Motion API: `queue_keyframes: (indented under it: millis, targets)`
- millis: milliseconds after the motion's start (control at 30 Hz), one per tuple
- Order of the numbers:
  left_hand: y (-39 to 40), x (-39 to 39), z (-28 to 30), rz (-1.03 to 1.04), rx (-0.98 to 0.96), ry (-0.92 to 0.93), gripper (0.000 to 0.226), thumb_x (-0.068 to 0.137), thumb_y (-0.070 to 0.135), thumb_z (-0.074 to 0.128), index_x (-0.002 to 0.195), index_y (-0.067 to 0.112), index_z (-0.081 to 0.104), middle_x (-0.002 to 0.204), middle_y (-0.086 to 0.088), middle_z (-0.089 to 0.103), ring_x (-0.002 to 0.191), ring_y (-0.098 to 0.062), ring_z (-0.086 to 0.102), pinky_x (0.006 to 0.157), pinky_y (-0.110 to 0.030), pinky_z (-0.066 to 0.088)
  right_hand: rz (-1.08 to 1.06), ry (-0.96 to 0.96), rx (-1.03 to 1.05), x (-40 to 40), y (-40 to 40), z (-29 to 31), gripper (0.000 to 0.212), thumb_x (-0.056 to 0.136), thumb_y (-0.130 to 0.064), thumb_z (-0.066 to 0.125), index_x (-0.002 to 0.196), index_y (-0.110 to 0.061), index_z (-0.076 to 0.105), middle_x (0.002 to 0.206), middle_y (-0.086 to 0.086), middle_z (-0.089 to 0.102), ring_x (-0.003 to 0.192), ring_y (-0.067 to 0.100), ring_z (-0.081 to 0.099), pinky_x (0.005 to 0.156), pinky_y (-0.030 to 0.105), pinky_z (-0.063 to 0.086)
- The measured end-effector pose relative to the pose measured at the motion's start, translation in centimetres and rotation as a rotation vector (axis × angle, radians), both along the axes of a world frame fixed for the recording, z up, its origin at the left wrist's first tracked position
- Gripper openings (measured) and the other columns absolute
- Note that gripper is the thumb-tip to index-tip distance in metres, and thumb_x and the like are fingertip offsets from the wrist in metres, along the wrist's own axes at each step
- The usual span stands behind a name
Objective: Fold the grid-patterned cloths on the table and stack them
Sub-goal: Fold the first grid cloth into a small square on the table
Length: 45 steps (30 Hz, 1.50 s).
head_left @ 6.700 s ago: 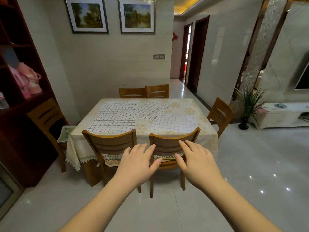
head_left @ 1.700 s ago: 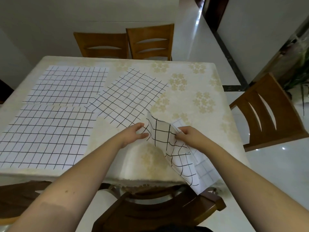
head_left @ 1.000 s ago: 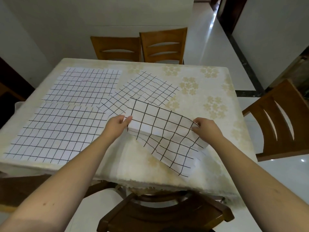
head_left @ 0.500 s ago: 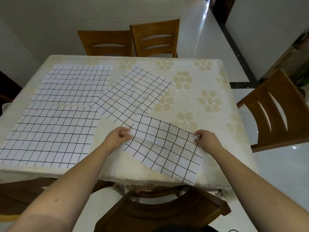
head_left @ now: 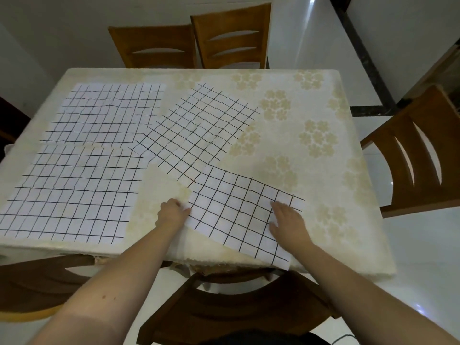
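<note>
Table [head_left: 286, 78]: hands [head_left: 231, 217] flatten folded cloth [head_left: 234, 212].

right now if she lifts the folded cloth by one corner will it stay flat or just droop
Probably droop: the folded cloth looks thin, and its near corner already hangs over the table edge. It seems light, so it may slide on the tablecloth when pushed. The right hand lying flat on it and the left hand at its edge should hold it.

We have one view only, worn on the head; we look forward and steeply down over the near edge of the table [head_left: 286, 150], close in. Both forearms reach in from below; chairs [head_left: 231, 38] line the far side.
</note>
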<state>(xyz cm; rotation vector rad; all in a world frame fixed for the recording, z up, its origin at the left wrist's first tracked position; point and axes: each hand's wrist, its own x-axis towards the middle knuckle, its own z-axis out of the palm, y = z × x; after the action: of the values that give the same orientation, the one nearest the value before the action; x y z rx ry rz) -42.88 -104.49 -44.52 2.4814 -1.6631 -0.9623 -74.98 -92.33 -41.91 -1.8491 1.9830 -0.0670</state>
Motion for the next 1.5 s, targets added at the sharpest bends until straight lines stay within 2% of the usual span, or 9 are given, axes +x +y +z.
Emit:
queue_keyframes:
  millis: [267, 467, 633, 733, 967, 1133, 1200, 1300, 1500]
  targets:
    - [1.3, 0.4, -0.3, 0.158, 0.031, 0.147, 0.038, 0.090, 0.032, 0.068, 0.115, 0.003, 0.064, 0.116, -0.012, 0.067, 0.110, -0.033, 0.061, 0.081, -0.030, 0.043, 0.227, 0.100, 0.184, 5.9, 1.4, -2.8, 0.068, 0.102, -0.049, 0.024, 0.156, -0.021, -0.008, 0.163, 0.003, -0.018, 0.150, 0.025, -0.014, 0.120, 0.044, -0.004]
    - [2.8, 0.8, -0.4, 0.355, -0.058, 0.370, 0.021, 0.088, 0.010, 0.070, 0.109, 0.008, 0.067, 0.106, -0.009, 0.066, 0.092, -0.026, 0.061, 0.079, -0.031, 0.048, 0.294, 0.144, 0.156, 5.5, 1.2, -3.9, 0.078, 0.089, -0.065, 0.002, 0.155, -0.025, -0.012, 0.158, -0.003, -0.026, 0.149, 0.021, -0.017, 0.121, 0.044, -0.004]
    - [4.0, 2.2, -0.5, 0.421, -0.121, 0.419, 0.020, 0.088, 0.011, 0.069, 0.108, 0.015, 0.068, 0.112, -0.006, 0.066, 0.094, -0.022, 0.060, 0.090, -0.036, 0.051, 0.304, 0.108, 0.065, 4.3, 2.6, -4.4, 0.074, 0.094, -0.066, 0.002, 0.156, -0.026, -0.006, 0.162, -0.006, -0.015, 0.150, 0.019, -0.012, 0.121, 0.042, -0.005]
    - [4.5, 2.3, -0.3, 0.487, -0.135, 0.461, 0.020, 0.090, 0.007, 0.067, 0.110, 0.013, 0.067, 0.111, -0.006, 0.065, 0.091, -0.020, 0.058, 0.076, -0.027, 0.048, 0.257, 0.107, 0.109, 3.6, 3.5, -4.8, 0.083, 0.083, -0.069, -0.013, 0.155, -0.028, -0.010, 0.160, -0.006, -0.021, 0.149, 0.018, -0.016, 0.119, 0.040, -0.009]
    - [5.7, 2.0, 0.3, 0.530, -0.163, 0.481, 0.019, 0.092, 0.005, 0.065, 0.111, 0.003, 0.065, 0.099, -0.005, 0.060, 0.089, -0.018, 0.054, 0.046, -0.004, 0.038, 0.151, 0.187, 0.146, 0.9, 4.4, -4.5, 0.077, 0.085, -0.066, -0.010, 0.153, -0.031, -0.017, 0.159, -0.004, -0.026, 0.146, 0.016, -0.022, 0.120, 0.040, -0.008]
    - [6.0, 2.6, 0.7, 0.596, -0.142, 0.590, 0.021, 0.093, 0.008, 0.063, 0.114, 0.004, 0.067, 0.090, -0.001, 0.065, 0.089, -0.019, 0.057, 0.083, -0.024, 0.050, 0.119, 0.200, 0.157, 1.0, 4.3, -3.9, 0.080, 0.084, -0.066, -0.011, 0.154, -0.028, -0.014, 0.158, -0.002, -0.024, 0.149, 0.018, -0.017, 0.119, 0.039, -0.008]
    - [5.7, 2.9, 0.6, 0.655, -0.075, 0.688, 0.022, 0.094, 0.014, 0.064, 0.114, 0.004, 0.067, 0.104, -0.008, 0.066, 0.087, -0.018, 0.059, 0.083, -0.026, 0.049, 0.117, 0.182, 0.135, 1.8, 4.2, -3.7, 0.078, 0.088, -0.065, -0.008, 0.155, -0.026, -0.012, 0.159, -0.003, -0.021, 0.150, 0.018, -0.014, 0.119, 0.038, -0.007]
    - [5.6, 3.1, 0.6, 0.766, 0.022, 0.901, 0.036, 0.090, 0.019, 0.069, 0.119, -0.001, 0.062, 0.099, -0.013, 0.064, 0.077, -0.020, 0.061, 0.079, -0.031, 0.057, 0.178, 0.170, 0.097, 3.2, 4.2, -3.5, 0.079, 0.087, -0.063, -0.010, 0.156, -0.024, -0.004, 0.160, -0.004, -0.014, 0.151, 0.019, -0.008, 0.118, 0.037, -0.006]
    - [6.2, 2.4, 1.3, 0.745, -0.013, 0.907, 0.045, 0.091, 0.006, 0.067, 0.133, 0.001, 0.052, 0.090, -0.014, 0.063, 0.077, -0.020, 0.063, 0.087, -0.034, 0.055, 0.258, 0.094, 0.053, 6.4, 3.1, -2.2, 0.086, 0.086, -0.066, -0.012, 0.157, -0.022, 0.009, 0.164, -0.001, 0.006, 0.152, 0.020, 0.002, 0.119, 0.037, -0.002]
